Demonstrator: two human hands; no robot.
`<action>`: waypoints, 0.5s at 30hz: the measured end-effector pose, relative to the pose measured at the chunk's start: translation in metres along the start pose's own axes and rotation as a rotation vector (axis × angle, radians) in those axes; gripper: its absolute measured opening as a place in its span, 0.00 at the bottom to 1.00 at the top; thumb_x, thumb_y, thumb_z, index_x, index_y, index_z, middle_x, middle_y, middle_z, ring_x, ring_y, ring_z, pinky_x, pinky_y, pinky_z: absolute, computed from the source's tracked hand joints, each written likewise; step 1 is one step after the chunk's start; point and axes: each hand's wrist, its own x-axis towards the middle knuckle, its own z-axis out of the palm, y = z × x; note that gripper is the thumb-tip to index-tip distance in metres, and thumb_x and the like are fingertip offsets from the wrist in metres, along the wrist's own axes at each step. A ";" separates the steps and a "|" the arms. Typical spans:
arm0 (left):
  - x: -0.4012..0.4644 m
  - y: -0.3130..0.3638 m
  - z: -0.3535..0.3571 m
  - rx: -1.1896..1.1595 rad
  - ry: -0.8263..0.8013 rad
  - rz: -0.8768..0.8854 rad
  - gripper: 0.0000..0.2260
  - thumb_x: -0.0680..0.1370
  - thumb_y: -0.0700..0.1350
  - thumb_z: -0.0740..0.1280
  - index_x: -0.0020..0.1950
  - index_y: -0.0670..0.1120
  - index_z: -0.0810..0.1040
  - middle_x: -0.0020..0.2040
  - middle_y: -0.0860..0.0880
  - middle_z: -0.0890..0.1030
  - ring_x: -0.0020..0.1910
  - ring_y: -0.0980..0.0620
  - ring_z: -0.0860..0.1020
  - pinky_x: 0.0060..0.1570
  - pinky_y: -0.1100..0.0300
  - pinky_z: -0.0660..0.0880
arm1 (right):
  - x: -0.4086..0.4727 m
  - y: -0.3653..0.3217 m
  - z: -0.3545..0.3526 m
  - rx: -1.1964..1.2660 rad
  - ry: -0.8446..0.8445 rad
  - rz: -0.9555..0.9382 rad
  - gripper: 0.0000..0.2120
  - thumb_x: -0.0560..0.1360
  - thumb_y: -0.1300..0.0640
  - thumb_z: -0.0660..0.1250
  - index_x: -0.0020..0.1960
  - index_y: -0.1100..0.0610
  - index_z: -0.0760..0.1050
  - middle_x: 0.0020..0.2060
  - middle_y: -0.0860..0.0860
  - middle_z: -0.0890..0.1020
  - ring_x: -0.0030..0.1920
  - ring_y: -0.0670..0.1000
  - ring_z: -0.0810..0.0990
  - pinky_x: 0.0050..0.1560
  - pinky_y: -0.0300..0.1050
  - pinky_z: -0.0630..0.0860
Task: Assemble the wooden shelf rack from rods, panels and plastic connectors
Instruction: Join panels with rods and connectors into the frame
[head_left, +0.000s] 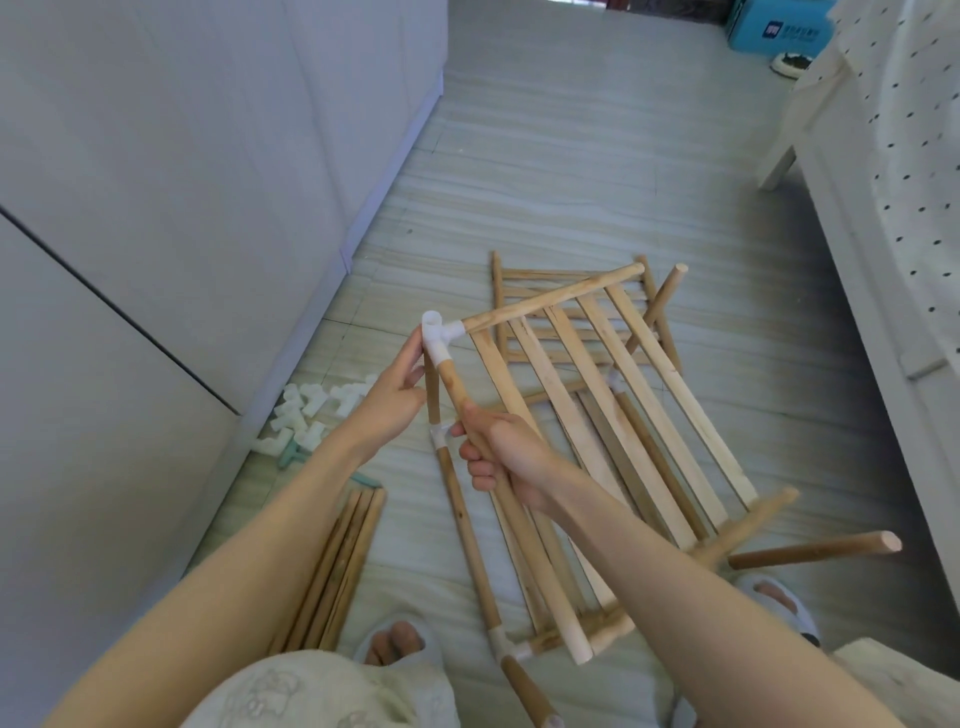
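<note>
A slatted wooden panel (613, 395) is held tilted above the floor. At its upper left corner sits a white plastic connector (439, 335) joining the panel's top rod (556, 300) to a side rod (457, 387). My left hand (397, 387) touches the connector with its fingertips. My right hand (501, 452) grips the side rod below the connector. Beneath lies a partly built frame (467, 530) with more white connectors, and a second slatted panel (524, 317) lies flat further away.
A pile of loose white connectors (311, 408) lies by the white cabinet (156, 260) on the left. A bundle of spare rods (337, 566) lies near my left foot. A bed (893, 208) borders the right; a blue box (774, 26) stands far back.
</note>
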 end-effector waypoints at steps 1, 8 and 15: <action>-0.004 -0.001 0.000 0.024 -0.001 -0.008 0.39 0.74 0.26 0.50 0.72 0.65 0.53 0.70 0.63 0.60 0.68 0.66 0.60 0.64 0.67 0.58 | -0.001 -0.001 0.000 -0.008 0.009 -0.003 0.14 0.82 0.50 0.55 0.50 0.61 0.69 0.29 0.51 0.67 0.23 0.46 0.65 0.22 0.36 0.65; -0.048 -0.030 -0.012 0.141 0.137 -0.194 0.23 0.80 0.34 0.54 0.73 0.50 0.62 0.69 0.46 0.69 0.67 0.49 0.68 0.61 0.58 0.66 | -0.021 0.004 -0.012 -0.563 0.184 -0.194 0.16 0.81 0.54 0.57 0.63 0.61 0.72 0.51 0.54 0.78 0.48 0.50 0.76 0.49 0.42 0.73; -0.107 -0.105 -0.013 0.173 0.297 -0.454 0.17 0.78 0.32 0.59 0.68 0.38 0.69 0.63 0.35 0.73 0.61 0.42 0.73 0.53 0.58 0.68 | -0.026 0.024 -0.009 -1.154 0.273 -0.659 0.22 0.80 0.56 0.58 0.73 0.59 0.61 0.68 0.57 0.68 0.68 0.57 0.66 0.68 0.48 0.62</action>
